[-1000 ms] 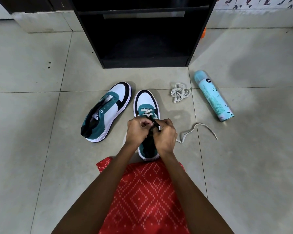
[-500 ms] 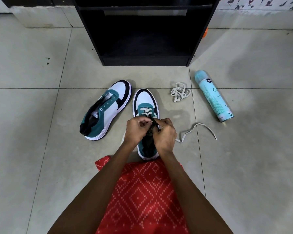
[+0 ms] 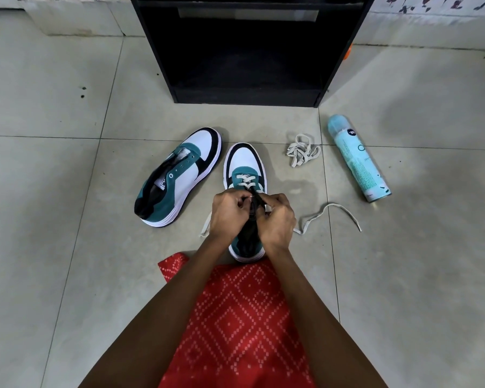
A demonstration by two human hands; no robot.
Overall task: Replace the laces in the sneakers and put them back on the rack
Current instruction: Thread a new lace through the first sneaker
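On the floor at six o'clock from the black rack [image 3: 247, 98], the teal-and-white sneaker [image 3: 245, 163] is half-laced; left hand [image 3: 228, 212] and right hand [image 3: 277, 219], grips curled, pinch its cream flat lace [image 3: 244, 180]. Next, I'd say: thread another eyelet.

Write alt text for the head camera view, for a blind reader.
A left hand and right hand thread a white lace into a teal-and-white sneaker on a tiled floor. The other sneaker lies unlaced at left; a lace bundle, spray can and black rack sit beyond.
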